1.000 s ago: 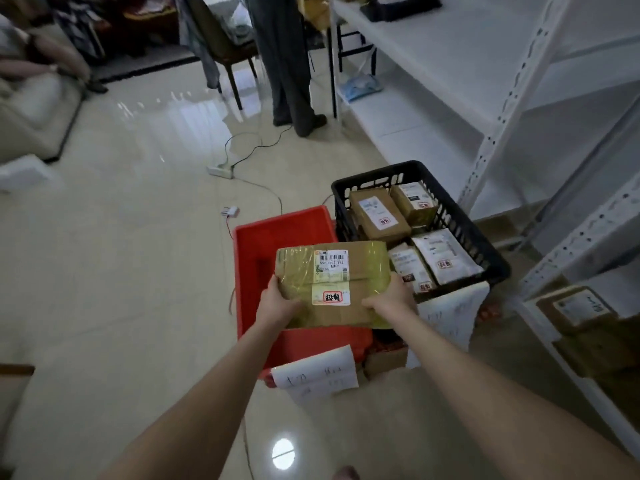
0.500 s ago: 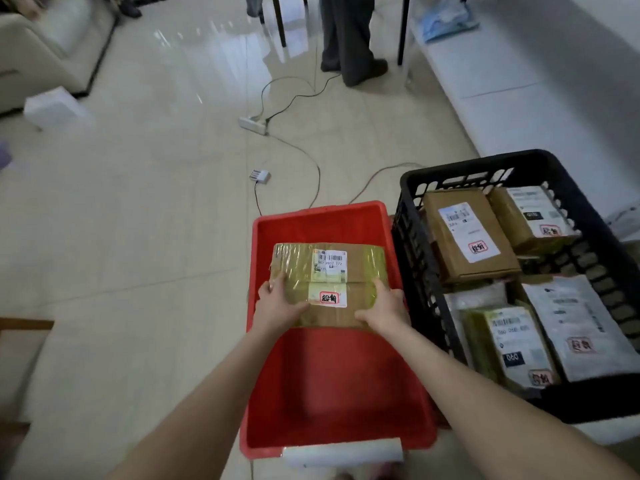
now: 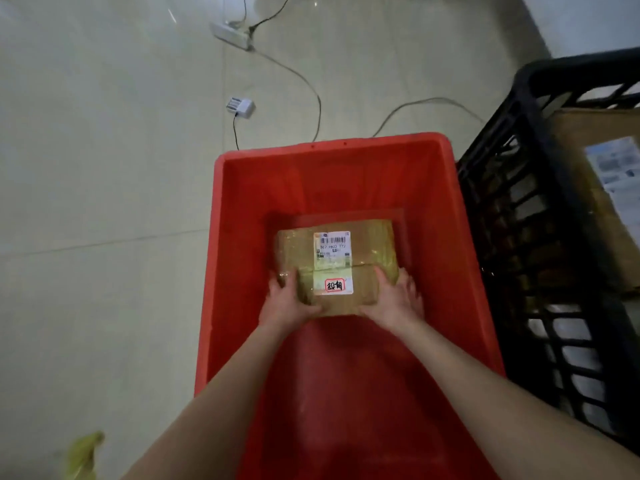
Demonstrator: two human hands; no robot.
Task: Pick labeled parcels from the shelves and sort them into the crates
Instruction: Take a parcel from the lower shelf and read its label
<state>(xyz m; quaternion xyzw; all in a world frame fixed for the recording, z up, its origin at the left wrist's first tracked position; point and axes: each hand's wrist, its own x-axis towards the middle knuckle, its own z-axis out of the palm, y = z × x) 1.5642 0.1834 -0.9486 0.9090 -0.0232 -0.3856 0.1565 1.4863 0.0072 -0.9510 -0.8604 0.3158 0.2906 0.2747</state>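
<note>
A brown taped parcel with a white barcode label and a red-marked sticker lies low inside the red crate, near its floor. My left hand grips the parcel's near left corner, thumb on top. My right hand grips its near right corner, fingers down the side. The black lattice crate stands right beside the red one and holds a labeled cardboard parcel, cut off by the frame edge.
The crates stand on a pale tiled floor. A white power strip and a small adapter with trailing cables lie beyond the red crate. Something yellow-green shows at the bottom left.
Both hands have lowered the parcel from above the red crate's rim down to near its floor. The view has tilted down and moved closer to the crate.
</note>
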